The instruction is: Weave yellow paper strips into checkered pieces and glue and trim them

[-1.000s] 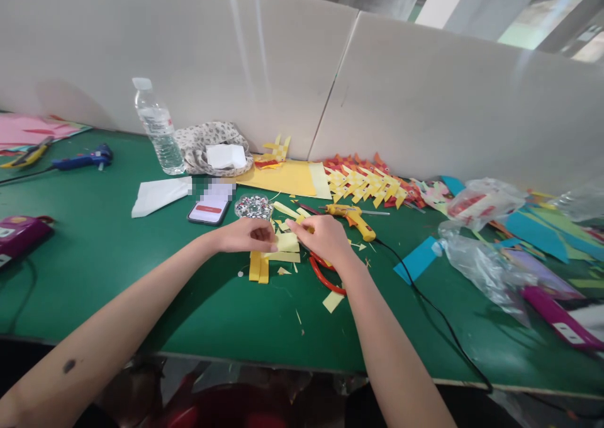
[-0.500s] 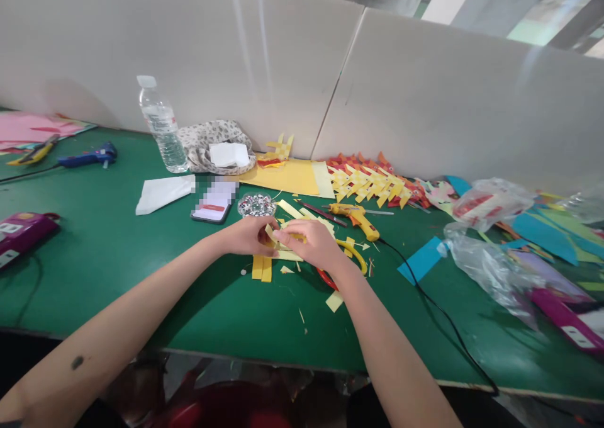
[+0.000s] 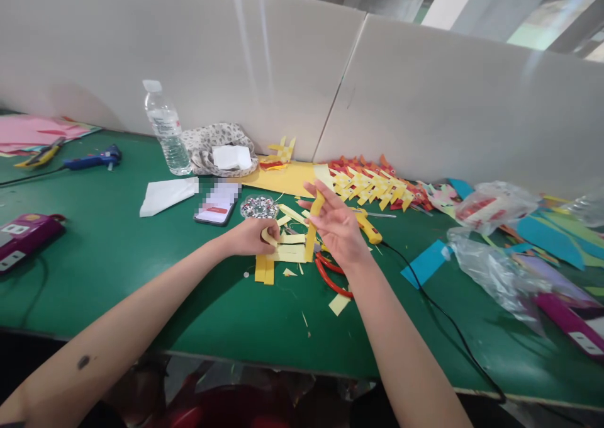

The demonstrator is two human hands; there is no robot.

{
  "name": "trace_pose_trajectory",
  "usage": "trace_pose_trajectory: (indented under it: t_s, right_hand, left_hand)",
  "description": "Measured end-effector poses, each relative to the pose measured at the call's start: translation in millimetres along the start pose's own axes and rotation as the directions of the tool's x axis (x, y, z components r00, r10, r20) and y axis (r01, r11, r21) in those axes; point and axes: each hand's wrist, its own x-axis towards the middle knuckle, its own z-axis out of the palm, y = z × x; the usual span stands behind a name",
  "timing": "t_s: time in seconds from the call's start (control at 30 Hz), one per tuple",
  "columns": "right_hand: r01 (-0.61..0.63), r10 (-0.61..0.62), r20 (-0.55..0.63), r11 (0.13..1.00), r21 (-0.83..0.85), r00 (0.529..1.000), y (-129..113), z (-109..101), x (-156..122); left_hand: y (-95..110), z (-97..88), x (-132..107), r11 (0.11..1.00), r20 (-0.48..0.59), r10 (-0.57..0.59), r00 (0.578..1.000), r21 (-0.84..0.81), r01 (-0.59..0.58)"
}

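Note:
My left hand is closed on a bundle of pale yellow paper strips, one of them curled up by the fingertips. Darker yellow strips stick out below that hand, toward the table's front edge. A single yellow paper strip is pinched in my right hand, whose other fingers are spread. It stands upright at the right ends of the pale strips. Red-handled scissors lie partly under my right wrist. Paper scraps are scattered around.
Behind my hands are a tray of small beads or sequins, a phone and a water bottle. A yellow glue gun trails a black cord to the right. Woven yellow paper pieces lie by the partition.
My right hand has pulled away up and right from my left hand, now holding a yellow strip upright. My left hand keeps its place on the pale strips.

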Motion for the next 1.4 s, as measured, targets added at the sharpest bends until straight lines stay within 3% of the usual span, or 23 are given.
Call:
trace_pose_trajectory:
  t_s: [0.2, 0.33, 0.63, 0.8, 0.93, 1.2, 1.4]
  right_hand:
    - [-0.177, 0.206, 0.183, 0.971, -0.162, 0.961, 24.4, 11.5, -1.6]
    - [-0.227, 0.277, 0.234, 0.949, -0.218, 0.932, 36.1, 16.2, -4.5]
    - [-0.371, 0.396, 0.082, 0.902, -0.222, 0.915, 21.1, 14.8, 0.4]
    - [-0.292, 0.297, 0.207, 0.955, -0.054, 0.932, 13.9, 12.3, -1.5]
    - [-0.218, 0.209, 0.231, 0.976, 0.012, 0.950, 13.8, 14.7, -3.2]
    - [-0.198, 0.308, 0.199, 0.879, -0.433, 0.930, 28.7, 21.8, -7.0]
    - [-0.177, 0.315, 0.173, 0.821, -0.542, 0.933, 19.0, 10.3, -5.5]
  left_hand:
    - [0.8, -0.5, 0.2, 0.999, -0.005, -0.034, 0.999, -0.009, 0.034]
    - [-1.3, -1.4, 1.1, 1.000, -0.005, -0.012, 1.000, -0.016, 0.012]
    - [1.6, -4.3, 0.5, 0.998, 0.036, -0.015, 0.999, -0.058, 0.017]
    - [0.0, -3.1, 0.5, 0.995, 0.032, -0.062, 0.998, -0.078, 0.064]
    - [-2.2, -2.6, 1.1, 0.993, 0.043, -0.047, 0.998, -0.102, 0.051]
    - [-2.7, -1.6, 1.8, 0.993, 0.038, -0.051, 0.998, -0.102, 0.055]
    - [-0.2, -3.5, 1.5, 0.993, 0.043, -0.078, 0.996, -0.086, 0.081]
